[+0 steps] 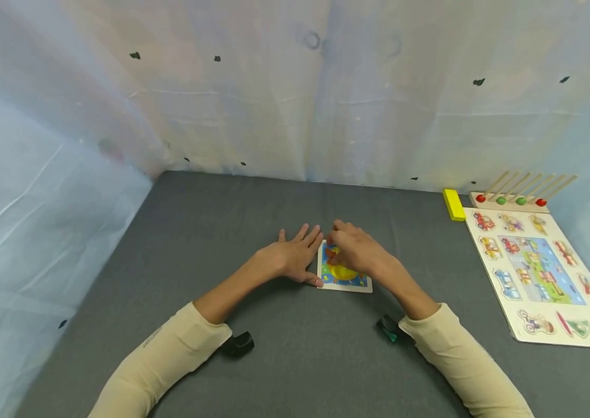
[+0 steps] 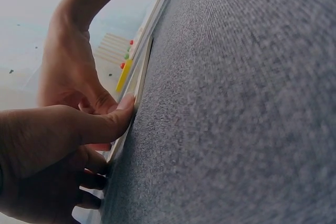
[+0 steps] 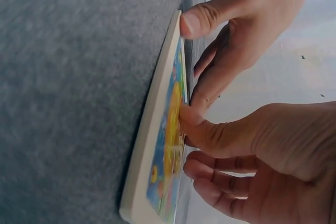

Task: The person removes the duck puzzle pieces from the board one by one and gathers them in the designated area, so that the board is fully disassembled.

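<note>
Both hands are close together: the left hand [image 1: 295, 258] spreads its fingers, with its thumb on one corner of the small picture board [image 1: 344, 283]; the right hand [image 1: 358, 249] bends above, thumb touching the picture, but whether it pinches a piece I cannot tell. Between the hands, the board lies on the grey table [image 1: 284, 360]. It seems light, stiff and rather smooth; its pale edges should give the safest hold. Well right of the right hand is a large puzzle board [image 1: 535, 309], and farther, a peg stand [image 1: 511, 204].

left grip [image 1: 295, 258]: splayed | right grip [image 1: 355, 247]: curled | forearms [image 1: 237, 288]: angled inward
</note>
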A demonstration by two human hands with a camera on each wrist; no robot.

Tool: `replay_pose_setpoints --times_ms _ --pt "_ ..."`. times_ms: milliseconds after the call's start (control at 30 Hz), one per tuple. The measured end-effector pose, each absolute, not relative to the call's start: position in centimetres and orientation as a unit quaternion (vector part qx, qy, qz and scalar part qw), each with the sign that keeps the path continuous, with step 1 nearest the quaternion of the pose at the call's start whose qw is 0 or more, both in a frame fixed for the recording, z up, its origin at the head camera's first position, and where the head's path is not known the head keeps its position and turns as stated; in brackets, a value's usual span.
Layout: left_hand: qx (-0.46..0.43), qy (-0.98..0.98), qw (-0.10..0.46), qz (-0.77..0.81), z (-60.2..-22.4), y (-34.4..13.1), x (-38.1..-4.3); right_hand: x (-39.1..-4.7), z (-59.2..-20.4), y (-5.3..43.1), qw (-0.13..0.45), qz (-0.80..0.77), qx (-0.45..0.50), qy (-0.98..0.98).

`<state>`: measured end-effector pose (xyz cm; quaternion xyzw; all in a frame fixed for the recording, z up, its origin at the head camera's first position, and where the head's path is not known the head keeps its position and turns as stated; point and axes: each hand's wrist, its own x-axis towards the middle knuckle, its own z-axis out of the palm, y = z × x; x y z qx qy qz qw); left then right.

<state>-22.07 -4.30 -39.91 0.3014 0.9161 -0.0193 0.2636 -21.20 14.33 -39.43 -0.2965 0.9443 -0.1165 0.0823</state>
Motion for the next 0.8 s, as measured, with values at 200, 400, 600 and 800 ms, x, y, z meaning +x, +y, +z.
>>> replay_pose_setpoints --times_ms 200,400,600,800 --pt "0.300 0.917 0.262 -0.021 -39.82 -4.27 -22.04 -21.26 -39.55 14.41 0.060 -0.113 -0.316 0.940" --pt "0.302 0.916 0.265 -0.021 -39.80 -4.16 -21.85 -21.00 -39.94 14.77 0.039 -0.119 -0.327 0.937" --pt "0.303 0.916 0.262 -0.021 -39.81 -4.20 -21.73 -20.91 -39.94 14.81 0.031 -0.123 -0.329 0.936" --pt "0.301 0.918 0.258 -0.019 -39.64 -4.25 -21.73 -21.20 -39.58 14.73 0.072 -0.131 -0.306 0.940"
